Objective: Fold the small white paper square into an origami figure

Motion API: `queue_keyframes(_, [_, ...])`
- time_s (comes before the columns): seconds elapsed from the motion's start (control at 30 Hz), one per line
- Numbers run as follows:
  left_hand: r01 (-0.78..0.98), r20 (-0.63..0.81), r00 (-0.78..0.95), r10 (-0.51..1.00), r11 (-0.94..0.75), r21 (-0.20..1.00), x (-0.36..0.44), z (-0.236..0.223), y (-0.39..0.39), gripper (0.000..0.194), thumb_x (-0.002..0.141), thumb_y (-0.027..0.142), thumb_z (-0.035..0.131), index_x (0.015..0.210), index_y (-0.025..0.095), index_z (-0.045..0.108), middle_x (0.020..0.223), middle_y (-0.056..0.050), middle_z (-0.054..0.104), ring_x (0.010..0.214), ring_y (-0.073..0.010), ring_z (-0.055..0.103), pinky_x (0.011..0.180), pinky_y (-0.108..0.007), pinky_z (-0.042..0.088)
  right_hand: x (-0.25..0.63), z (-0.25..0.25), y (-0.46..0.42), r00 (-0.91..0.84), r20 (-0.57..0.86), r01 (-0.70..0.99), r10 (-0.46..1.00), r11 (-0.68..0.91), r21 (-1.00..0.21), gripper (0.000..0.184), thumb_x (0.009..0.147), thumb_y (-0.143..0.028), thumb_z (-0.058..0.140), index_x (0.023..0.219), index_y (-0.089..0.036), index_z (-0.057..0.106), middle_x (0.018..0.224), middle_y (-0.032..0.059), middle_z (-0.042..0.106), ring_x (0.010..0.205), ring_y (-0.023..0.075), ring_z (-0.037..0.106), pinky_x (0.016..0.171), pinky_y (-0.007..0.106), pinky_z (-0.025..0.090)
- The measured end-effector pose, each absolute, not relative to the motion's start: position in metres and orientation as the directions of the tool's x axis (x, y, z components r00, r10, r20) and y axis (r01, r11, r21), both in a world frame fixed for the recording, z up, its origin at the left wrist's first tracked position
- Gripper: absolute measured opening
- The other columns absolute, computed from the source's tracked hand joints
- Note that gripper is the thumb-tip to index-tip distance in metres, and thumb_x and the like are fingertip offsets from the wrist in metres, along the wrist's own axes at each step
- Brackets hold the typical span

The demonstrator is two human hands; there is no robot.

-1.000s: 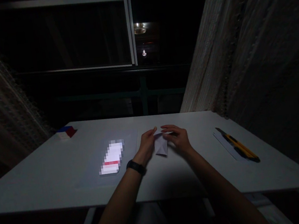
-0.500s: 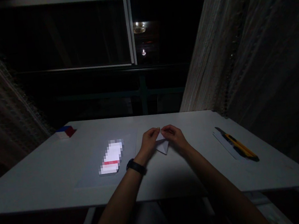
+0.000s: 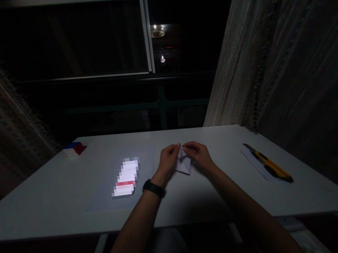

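Between my hands, over the middle of the white table, is a small folded piece of white paper (image 3: pixel 184 165) with creases and a lower corner toward me. My left hand (image 3: pixel 169 159) pinches its left side near the top, thumb and fingers together. Opposite it, my right hand (image 3: pixel 197 152) pinches the upper right part with its fingertips. A small flap of the paper stands up between the two sets of fingertips. A dark wristband (image 3: pixel 153 188) is on my left wrist.
Left of my hands a glowing phone (image 3: pixel 126 177), its screen blurred, lies on a paper sheet (image 3: pixel 99 200). A blue, white and red block (image 3: pixel 74 149) sits at the table's (image 3: pixel 54 199) far left. At right, a yellow and black utility knife (image 3: pixel 270 163) lies over a white strip (image 3: pixel 252 163).
The paper's top flap has lifted and shows more between my fingertips, and its lower corner has shifted slightly right. Both hands stay almost in place.
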State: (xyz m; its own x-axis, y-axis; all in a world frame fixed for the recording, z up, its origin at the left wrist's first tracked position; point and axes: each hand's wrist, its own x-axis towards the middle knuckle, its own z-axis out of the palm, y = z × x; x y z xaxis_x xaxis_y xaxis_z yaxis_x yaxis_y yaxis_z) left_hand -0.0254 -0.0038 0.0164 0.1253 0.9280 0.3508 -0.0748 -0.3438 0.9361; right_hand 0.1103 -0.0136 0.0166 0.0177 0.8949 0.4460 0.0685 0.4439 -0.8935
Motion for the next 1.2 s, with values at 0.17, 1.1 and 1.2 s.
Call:
queue_keyframes(0.17, [-0.084,0.343,0.126,0.931,-0.335,0.939,-0.024,0.014,-0.003,0.04,0.071,0.052,0.057,0.066,0.013,0.061,0.061,0.001,0.052,0.062,-0.0112,0.044,0.058,-0.022,0.034,0.111,0.017,-0.016,0.068,0.435,0.154,0.898,0.422,-0.894,0.027,0.063,-0.042,0.067,0.066,-0.016,0.061,0.063,0.0034,0.062,0.06,0.016,0.056,0.057,0.028,0.044])
queue_keyframes(1.1, [-0.099,0.193,0.339,0.921,-0.169,0.981,-0.024,0.016,-0.009,0.037,0.064,0.048,0.065,0.063,0.011,0.063,0.057,-0.001,0.052,0.053,-0.0095,0.042,0.049,-0.022,0.03,0.137,0.026,-0.017,-0.354,0.291,0.029,0.889,0.321,-0.947,0.024,0.063,-0.036,0.067,0.053,-0.016,0.058,0.056,-0.001,0.052,0.057,0.0123,0.046,0.056,0.026,0.035])
queue_keyframes(1.2, [-0.06,0.224,0.318,0.921,-0.216,0.975,-0.024,0.017,-0.009,0.038,0.065,0.05,0.063,0.06,0.012,0.062,0.054,0.0,0.049,0.051,-0.0088,0.04,0.048,-0.022,0.028,0.134,0.028,-0.019,-0.34,0.27,0.05,0.901,0.304,-0.951,0.023,0.062,-0.036,0.067,0.053,-0.016,0.057,0.054,-0.0012,0.051,0.055,0.0117,0.044,0.053,0.025,0.033])
